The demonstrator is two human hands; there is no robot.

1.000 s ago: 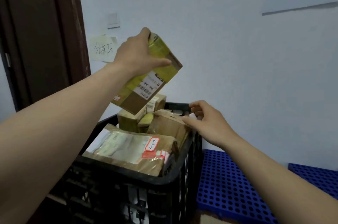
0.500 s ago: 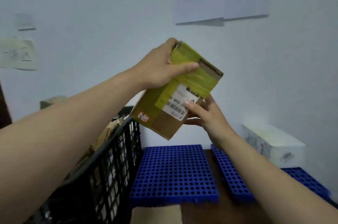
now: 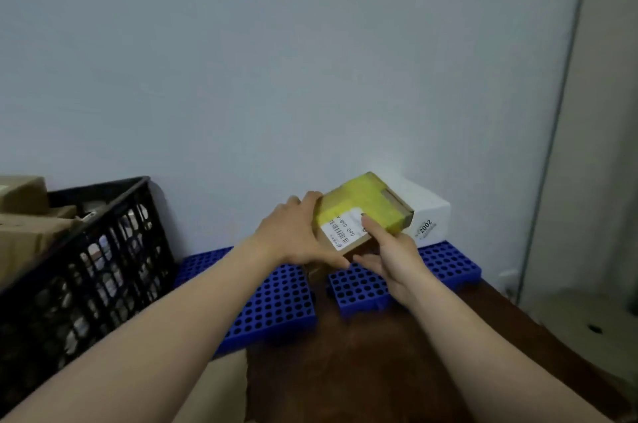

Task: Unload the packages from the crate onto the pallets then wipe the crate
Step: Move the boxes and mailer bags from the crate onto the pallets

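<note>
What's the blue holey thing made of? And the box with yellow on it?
The blue perforated pallet looks like moulded plastic: even colour, regular round holes. The brown box wrapped in yellow tape looks like cardboard: matt brown edges, with the tape probably plastic film.

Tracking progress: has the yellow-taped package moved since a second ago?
Yes: the yellow-taped package left the black crate, going right and down to the blue pallets beside the white box.

Both your forearms reach forward and converge. Your left hand (image 3: 293,236) grips the box (image 3: 359,205) along its left edge; your right hand (image 3: 390,255) pinches its near end.
</note>
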